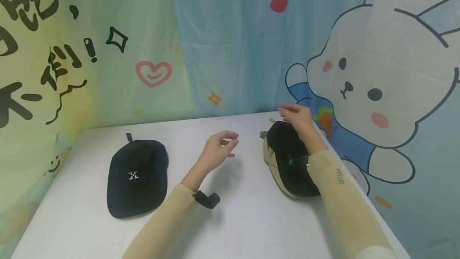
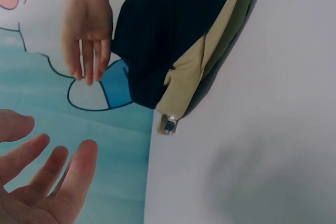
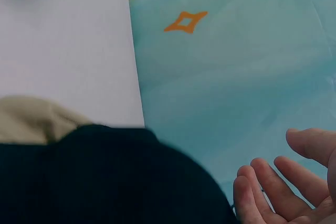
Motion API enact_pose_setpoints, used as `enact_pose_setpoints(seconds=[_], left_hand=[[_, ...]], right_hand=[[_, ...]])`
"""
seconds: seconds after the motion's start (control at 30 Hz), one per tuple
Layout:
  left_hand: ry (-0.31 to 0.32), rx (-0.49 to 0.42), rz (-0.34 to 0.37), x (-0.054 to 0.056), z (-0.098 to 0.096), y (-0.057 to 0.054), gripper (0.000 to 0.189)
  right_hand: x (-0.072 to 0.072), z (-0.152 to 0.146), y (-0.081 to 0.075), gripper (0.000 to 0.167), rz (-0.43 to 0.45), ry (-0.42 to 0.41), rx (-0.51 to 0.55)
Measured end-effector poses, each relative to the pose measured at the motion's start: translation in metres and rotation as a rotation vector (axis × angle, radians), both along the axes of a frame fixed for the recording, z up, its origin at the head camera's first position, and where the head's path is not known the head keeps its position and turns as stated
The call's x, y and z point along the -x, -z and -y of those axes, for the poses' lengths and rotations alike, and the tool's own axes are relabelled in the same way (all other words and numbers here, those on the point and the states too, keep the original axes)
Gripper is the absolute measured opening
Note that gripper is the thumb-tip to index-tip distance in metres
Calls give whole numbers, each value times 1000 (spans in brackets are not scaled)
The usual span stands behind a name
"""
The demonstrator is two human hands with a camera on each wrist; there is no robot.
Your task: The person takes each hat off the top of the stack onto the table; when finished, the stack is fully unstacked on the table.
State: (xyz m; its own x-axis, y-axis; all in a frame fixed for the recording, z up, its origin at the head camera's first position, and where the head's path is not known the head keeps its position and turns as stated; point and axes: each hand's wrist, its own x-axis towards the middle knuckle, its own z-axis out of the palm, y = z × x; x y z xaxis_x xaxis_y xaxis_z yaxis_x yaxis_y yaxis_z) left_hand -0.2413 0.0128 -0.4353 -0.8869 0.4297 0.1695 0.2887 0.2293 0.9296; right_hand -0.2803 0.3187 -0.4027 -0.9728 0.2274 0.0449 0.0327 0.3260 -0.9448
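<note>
Black-and-beige cap (image 1: 284, 145), long axis slanting far-left to near-right, lies just nearward of the closer right hand (image 1: 297, 120), left hand (image 1: 217, 150) farther off, both with fingers loosely parted, empty.

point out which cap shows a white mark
The all-dark cap on the person's left: a small white mark shows on it. The dark-and-beige cap by the right hand shows none.
</note>
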Motion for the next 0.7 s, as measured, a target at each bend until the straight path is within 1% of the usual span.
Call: enact_pose_setpoints(seconds=[0.13,0.27,0.4,0.47,0.63,0.7], left_hand=[[11,12,-2,-2,-5,2,30],[25,10,10,-3,-12,4,28],[49,13,20,-5,-21,7,28],[64,17,27,-6,-26,8,28],[100,32,69,-10,-36,15,31],[115,44,94,-12,-39,18,33]], right_hand=[[-5,-10,-3,54,-14,19,-17],[-11,-19,-8,54,-22,33,-19],[-15,-27,-11,56,-7,54,-42],[-17,-32,-12,56,-15,69,-56],[-24,-45,-10,54,-31,104,-96],[-26,-50,-10,55,-17,114,-116]])
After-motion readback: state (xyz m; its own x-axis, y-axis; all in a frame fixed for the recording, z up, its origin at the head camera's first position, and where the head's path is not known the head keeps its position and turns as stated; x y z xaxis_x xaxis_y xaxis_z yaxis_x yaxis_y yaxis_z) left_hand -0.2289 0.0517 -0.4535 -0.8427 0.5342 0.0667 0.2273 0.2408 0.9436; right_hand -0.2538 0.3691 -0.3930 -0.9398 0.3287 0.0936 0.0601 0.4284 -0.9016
